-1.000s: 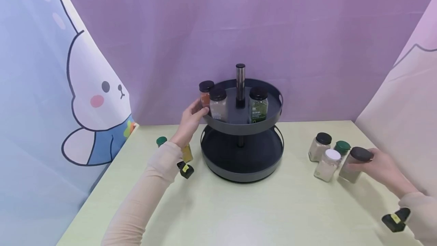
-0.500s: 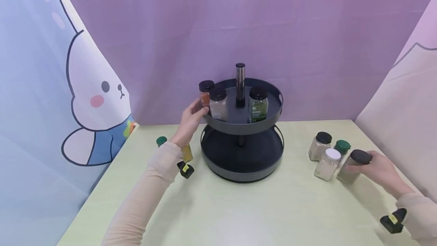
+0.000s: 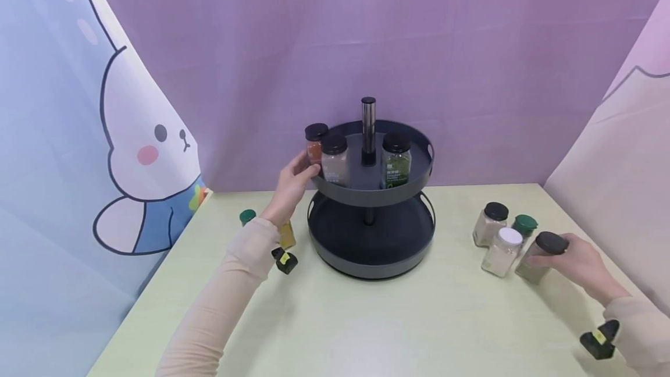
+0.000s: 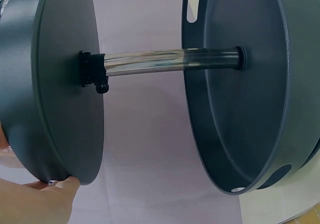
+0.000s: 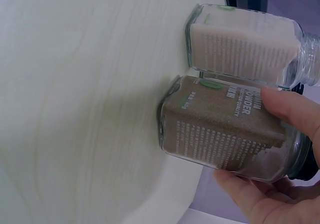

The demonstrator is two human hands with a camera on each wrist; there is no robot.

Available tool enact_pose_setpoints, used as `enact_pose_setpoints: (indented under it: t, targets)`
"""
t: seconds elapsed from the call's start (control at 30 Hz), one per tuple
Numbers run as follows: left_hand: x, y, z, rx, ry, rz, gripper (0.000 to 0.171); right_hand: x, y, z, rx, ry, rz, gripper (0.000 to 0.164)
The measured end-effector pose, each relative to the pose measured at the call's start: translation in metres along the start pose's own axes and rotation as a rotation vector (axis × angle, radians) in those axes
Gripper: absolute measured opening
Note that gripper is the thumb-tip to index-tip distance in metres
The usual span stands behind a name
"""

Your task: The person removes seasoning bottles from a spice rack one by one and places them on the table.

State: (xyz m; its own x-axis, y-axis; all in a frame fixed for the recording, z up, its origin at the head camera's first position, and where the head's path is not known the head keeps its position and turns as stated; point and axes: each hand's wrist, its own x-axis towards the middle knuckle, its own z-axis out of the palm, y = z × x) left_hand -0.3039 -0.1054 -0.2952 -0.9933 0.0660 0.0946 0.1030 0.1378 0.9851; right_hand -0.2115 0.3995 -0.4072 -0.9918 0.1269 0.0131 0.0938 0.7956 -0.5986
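My left hand [image 3: 289, 186] grips the left rim of the upper tray [image 3: 366, 197] of a dark two-tier turntable rack, beside a jar of orange-red spice [image 3: 314, 150]. In the left wrist view the thumb [image 4: 67, 186] presses the tray's edge. Also on that tray stand a pale-powder jar [image 3: 335, 167] and a jar of green herbs [image 3: 396, 169], both black-lidded. At the right, my right hand [image 3: 581, 263] holds a black-lidded jar of brown powder [image 5: 220, 124] between thumb and fingers, upright and slightly tilted. Right against it is a white-lidded jar [image 3: 501, 256] of pale powder.
Behind the white-lidded jar are a black-lidded jar [image 3: 489, 227] and a green-lidded one [image 3: 525, 224]. A green lid [image 3: 248, 214] and a yellow jar [image 3: 287, 235] show partly behind the left forearm. The rack's lower tray [image 3: 371, 271] rests on the table [image 3: 377, 324].
My right hand and the brown-powder jar have shifted slightly left and nearer to me. My left hand and the rack stay where they were.
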Motion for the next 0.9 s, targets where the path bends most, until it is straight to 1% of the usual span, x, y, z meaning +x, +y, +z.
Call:
enact_pose_setpoints:
  t: [0.07,0.2,0.63,0.9]
  targets:
    - [0.0028,-0.0042,-0.0003,0.008,0.007,0.006,0.061,-0.0003,-0.0005,-0.0001,0.001,-0.004,0.003,0.076]
    - [0.0039,-0.007,-0.0003,0.011,0.008,0.02,0.061,-0.0009,-0.0011,0.0002,0.006,-0.009,0.002,0.079]
    - [0.0041,-0.006,-0.001,0.004,0.013,0.015,0.061,-0.0007,0.0018,0.0026,0.001,-0.007,-0.012,0.082]
    - [0.0025,-0.0051,-0.0005,0.016,0.013,0.012,0.06,-0.0007,0.0028,0.0025,-0.004,-0.036,-0.016,0.084]
